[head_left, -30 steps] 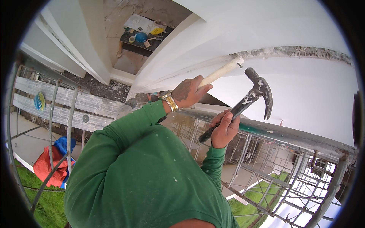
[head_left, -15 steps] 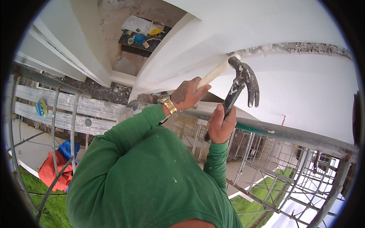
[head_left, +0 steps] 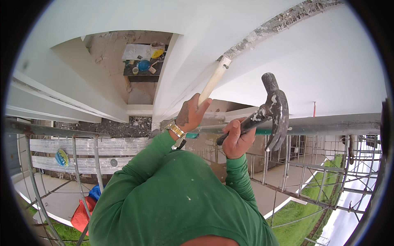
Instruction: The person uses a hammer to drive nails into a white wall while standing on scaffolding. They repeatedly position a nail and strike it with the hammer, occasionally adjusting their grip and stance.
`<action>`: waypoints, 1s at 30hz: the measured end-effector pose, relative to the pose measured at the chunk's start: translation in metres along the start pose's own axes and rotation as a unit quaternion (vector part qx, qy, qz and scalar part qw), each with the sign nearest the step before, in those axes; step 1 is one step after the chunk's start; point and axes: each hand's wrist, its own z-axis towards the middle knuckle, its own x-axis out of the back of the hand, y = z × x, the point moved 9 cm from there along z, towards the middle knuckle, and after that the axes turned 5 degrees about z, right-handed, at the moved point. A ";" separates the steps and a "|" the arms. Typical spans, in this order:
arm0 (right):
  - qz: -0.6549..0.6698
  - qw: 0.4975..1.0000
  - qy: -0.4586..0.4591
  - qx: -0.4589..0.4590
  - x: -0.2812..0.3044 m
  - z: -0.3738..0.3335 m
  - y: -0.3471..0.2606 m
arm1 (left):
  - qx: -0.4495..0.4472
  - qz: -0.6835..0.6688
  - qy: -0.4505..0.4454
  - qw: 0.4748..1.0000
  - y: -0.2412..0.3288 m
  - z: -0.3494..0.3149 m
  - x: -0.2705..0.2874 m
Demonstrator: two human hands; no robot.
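The left hand (head_left: 192,115) was closed around a pale chisel (head_left: 212,82), whose tip met the rough grey groove (head_left: 283,18) cut in the white wall (head_left: 328,61). The right hand (head_left: 237,139) gripped the handle of a paint-spattered claw hammer (head_left: 274,108), its head raised just right of the chisel and apart from it. Both green sleeves (head_left: 164,192) reached up over a scaffold rail (head_left: 328,125)

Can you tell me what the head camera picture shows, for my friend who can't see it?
A person in a green long-sleeved top holds a pale chisel-like tool in the left hand, its tip against a rough broken groove in a white wall. The right hand grips a claw hammer. Below are scaffold pipes, planks and grass.
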 end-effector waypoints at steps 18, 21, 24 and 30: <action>-0.152 0.983 -0.073 0.070 -0.003 -0.005 0.006 | 0.000 0.055 -0.022 0.998 0.007 0.001 0.006; -0.101 0.985 -0.075 -0.118 -0.013 0.006 0.025 | 0.011 0.071 -0.022 0.997 0.007 -0.004 0.013; -0.021 0.988 -0.038 -0.147 -0.003 -0.001 0.017 | 0.023 0.089 -0.035 0.995 0.005 0.001 0.017; -0.009 1.000 -0.019 0.005 -0.021 -0.002 0.019 | 0.013 0.090 -0.055 0.994 0.012 0.002 0.018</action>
